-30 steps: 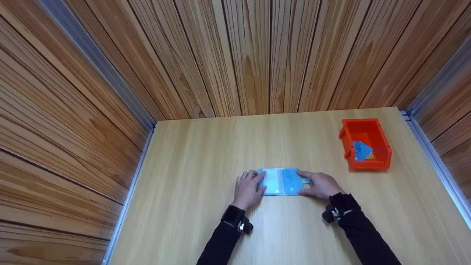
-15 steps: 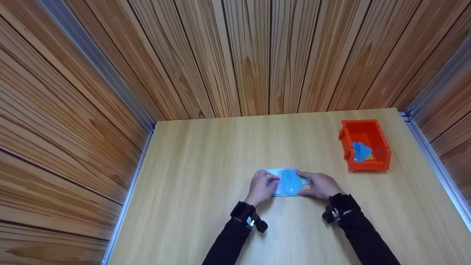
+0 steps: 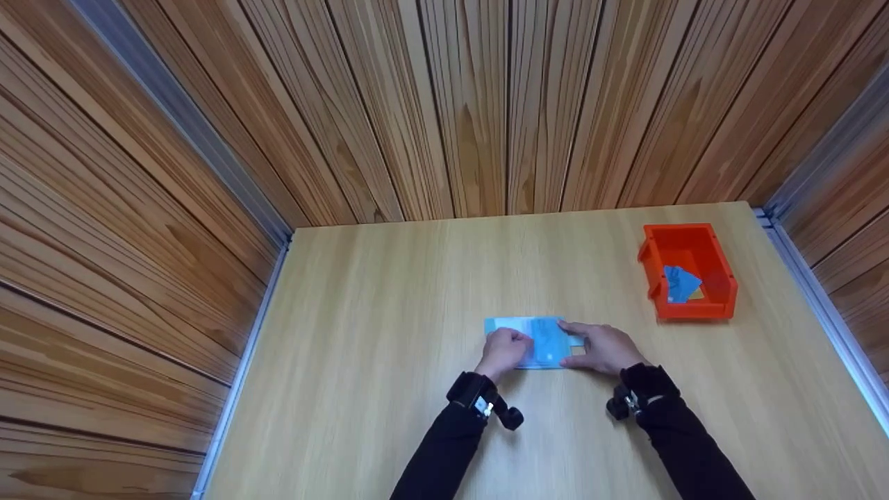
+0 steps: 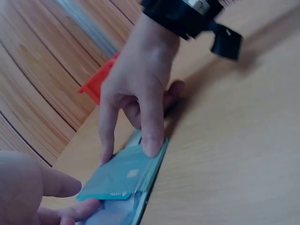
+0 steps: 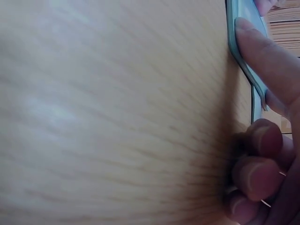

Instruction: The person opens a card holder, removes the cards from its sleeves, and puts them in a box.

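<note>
A light-blue card holder [image 3: 492, 325] with clear plastic pockets lies flat on the table. A blue card [image 4: 119, 176] with a small pale chip patch sits under the clear cover at its right part. My left hand [image 3: 504, 351] is curled over the holder's left half, thumb and finger at the card's near edge in the left wrist view. My right hand [image 3: 608, 349] holds the holder's right end between thumb and forefinger, at its two corners. Its other fingers [image 5: 255, 178] curl down by the tabletop in the right wrist view. A small tab [image 3: 576, 342] juts out between thumb and forefinger.
An orange bin [image 3: 684, 239] stands at the back right, with a blue piece [image 3: 682, 283] and a yellowish piece [image 3: 696, 294] inside. Wood-plank walls [image 3: 479, 111] close off the back and sides of the wooden table [image 3: 361, 333].
My left hand has moved right from the holder's left edge onto its middle, its fingers curling in against the card. The right hand stays at the right end.
</note>
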A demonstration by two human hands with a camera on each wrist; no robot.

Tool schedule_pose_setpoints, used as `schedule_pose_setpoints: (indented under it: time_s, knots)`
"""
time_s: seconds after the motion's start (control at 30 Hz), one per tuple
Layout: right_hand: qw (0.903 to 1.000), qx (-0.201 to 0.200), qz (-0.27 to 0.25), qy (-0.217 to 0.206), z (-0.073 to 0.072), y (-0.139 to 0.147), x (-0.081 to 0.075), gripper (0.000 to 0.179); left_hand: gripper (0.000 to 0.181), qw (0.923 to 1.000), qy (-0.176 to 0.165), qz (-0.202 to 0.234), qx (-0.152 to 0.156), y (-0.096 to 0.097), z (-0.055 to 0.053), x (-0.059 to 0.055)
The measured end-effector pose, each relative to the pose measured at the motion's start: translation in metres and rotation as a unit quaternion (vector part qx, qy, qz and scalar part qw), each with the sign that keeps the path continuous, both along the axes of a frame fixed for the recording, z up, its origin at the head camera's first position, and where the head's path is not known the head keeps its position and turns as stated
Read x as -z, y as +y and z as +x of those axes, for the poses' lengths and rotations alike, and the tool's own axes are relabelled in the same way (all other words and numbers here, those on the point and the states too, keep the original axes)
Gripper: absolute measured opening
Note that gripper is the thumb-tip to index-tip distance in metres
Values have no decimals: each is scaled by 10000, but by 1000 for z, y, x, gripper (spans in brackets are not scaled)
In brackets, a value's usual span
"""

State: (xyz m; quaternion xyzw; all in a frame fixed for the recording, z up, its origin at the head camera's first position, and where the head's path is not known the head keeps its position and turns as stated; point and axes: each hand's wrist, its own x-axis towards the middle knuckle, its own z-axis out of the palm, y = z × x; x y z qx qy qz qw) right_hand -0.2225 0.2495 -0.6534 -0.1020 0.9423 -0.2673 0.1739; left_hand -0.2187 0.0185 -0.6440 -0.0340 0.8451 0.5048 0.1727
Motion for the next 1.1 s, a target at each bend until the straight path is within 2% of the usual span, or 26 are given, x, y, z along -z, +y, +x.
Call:
schedule_pose_setpoints:
  time_s: [0.07,0.13,0.23,0.3,0.4,0.5,0.73,0.83,1.1]
  knots:
    - [10000,12,34,19,0,-1,0,87,41,9992,228,-315,30,3,0,1]
    - [10000,73,28,-52,0,-1,1,87,43,9952,567,-782,117,7,0,2]
    - [9998,106,0,-167,1,-1,2,89,36,9833,1078,-1439,268,11,3,5]
    - [9997,104,-20,-216,1,0,3,89,27,9762,1295,-1711,326,12,4,8]
    - [9998,81,1,-199,0,1,3,88,19,9707,1416,-1894,430,12,4,13]
    - [9998,57,10,-168,-1,2,3,88,18,9691,1438,-1932,536,11,3,15]
    - [10000,4,-25,-93,-1,1,3,87,18,9725,1273,-1841,649,0,1,13]
    - [10000,-26,-36,-23,0,1,4,87,18,9771,1153,-1678,619,-10,1,11]
    - [10000,-7,-64,-32,1,1,3,87,18,9868,1046,-1199,309,-48,-2,7]
